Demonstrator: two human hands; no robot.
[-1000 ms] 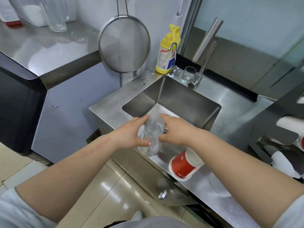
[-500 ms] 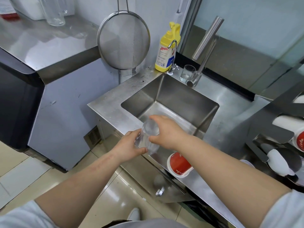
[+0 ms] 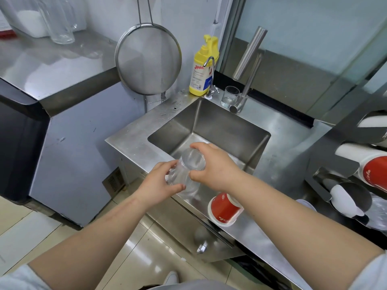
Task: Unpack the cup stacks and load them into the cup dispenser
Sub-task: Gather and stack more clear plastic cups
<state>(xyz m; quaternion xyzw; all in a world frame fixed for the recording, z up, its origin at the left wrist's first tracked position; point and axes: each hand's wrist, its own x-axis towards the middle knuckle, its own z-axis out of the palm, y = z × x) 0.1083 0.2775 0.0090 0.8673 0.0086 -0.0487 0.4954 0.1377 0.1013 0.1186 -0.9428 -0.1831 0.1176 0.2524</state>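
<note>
A stack of clear plastic cups [image 3: 189, 164] hangs tilted over the front edge of the steel sink [image 3: 211, 124]. My left hand [image 3: 159, 185] grips its lower end, fingers curled round it. My right hand [image 3: 215, 166] grips the upper end from the right, thumb under the rim. A short stack of red paper cups [image 3: 225, 208] lies on its side on the counter, just right of my hands. At the right edge the cup dispenser [image 3: 343, 160] holds red and white cups [image 3: 370, 170] in slanted tubes.
A round mesh strainer [image 3: 148, 59] hangs on the wall behind the sink. A yellow soap bottle [image 3: 203, 68], a small tap [image 3: 209, 76], a drinking glass [image 3: 230, 96] and a tall steel faucet [image 3: 249, 57] stand at the sink's back rim. A steel counter [image 3: 52, 65] with clear jugs is on the left.
Both hands have shifted on the clear cup stack: my left hand slid down to its lower end and my right hand closed over the upper end. The view moved slightly.
</note>
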